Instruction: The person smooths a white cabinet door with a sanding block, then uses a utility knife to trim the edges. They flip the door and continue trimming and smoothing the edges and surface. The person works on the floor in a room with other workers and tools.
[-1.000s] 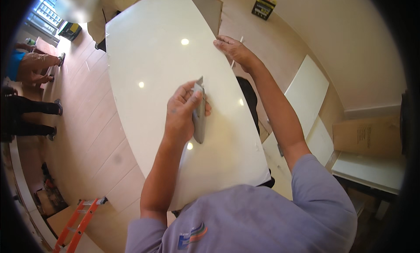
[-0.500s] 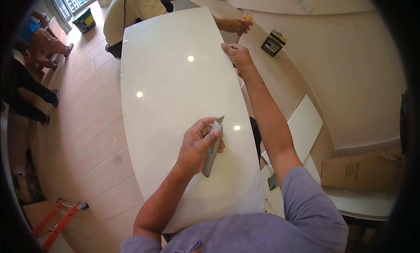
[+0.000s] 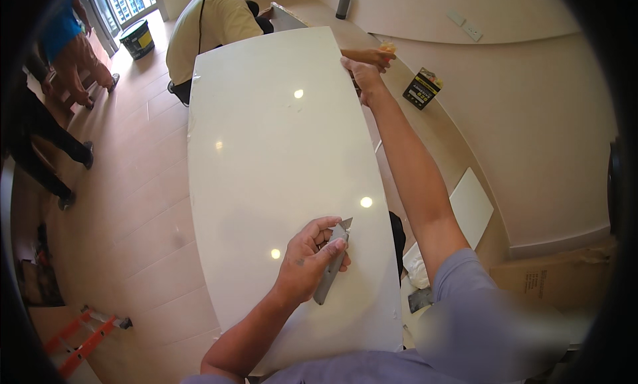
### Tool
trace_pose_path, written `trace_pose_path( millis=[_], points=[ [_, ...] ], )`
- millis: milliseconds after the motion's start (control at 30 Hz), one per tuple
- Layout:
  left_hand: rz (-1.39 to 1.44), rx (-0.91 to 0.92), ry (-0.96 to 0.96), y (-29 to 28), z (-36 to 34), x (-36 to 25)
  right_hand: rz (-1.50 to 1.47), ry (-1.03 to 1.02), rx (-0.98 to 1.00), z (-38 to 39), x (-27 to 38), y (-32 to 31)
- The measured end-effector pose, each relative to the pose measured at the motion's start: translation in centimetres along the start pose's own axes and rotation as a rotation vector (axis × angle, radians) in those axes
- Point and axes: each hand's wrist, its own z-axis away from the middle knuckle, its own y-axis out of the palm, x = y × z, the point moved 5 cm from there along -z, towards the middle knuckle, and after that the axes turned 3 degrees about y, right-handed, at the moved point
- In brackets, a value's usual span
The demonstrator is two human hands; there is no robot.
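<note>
My left hand (image 3: 309, 261) is closed round a grey utility knife (image 3: 330, 268), its blade exposed and pointing away from me, over the lower part of a large glossy white panel (image 3: 272, 171). At the panel's far right edge, my right hand (image 3: 364, 77) grips the side, some fingers hidden by that edge. Ceiling lights reflect in the panel's surface.
A co-worker (image 3: 199, 32) crouches behind the panel, a hand (image 3: 372, 58) on something orange. Others' legs (image 3: 46, 158) stand at left near a bucket (image 3: 137, 38) and orange ladder (image 3: 90, 337). A black box (image 3: 421, 88), white boards (image 3: 465, 204) and cardboard (image 3: 531, 278) lie at right.
My left hand with the knife has moved down in the picture, nearer my body. The view has shifted, showing more of the far wall. My right hand remains at the panel's right edge.
</note>
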Motion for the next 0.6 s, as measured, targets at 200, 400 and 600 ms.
trace_pose_path(
  millis=[200,400,600],
  points=[
    [-0.007,0.015,0.035,0.1,0.4,-0.3,0.067,0.106,0.142,-0.8,1.7,0.3],
    [0.006,0.031,0.043,0.5,0.8,-0.4,0.153,0.090,0.382,5.3,1.9,-2.5],
    [0.019,0.024,0.055,0.7,0.9,-0.6,0.276,0.111,0.531,14.1,2.0,-4.4]
  ],
)
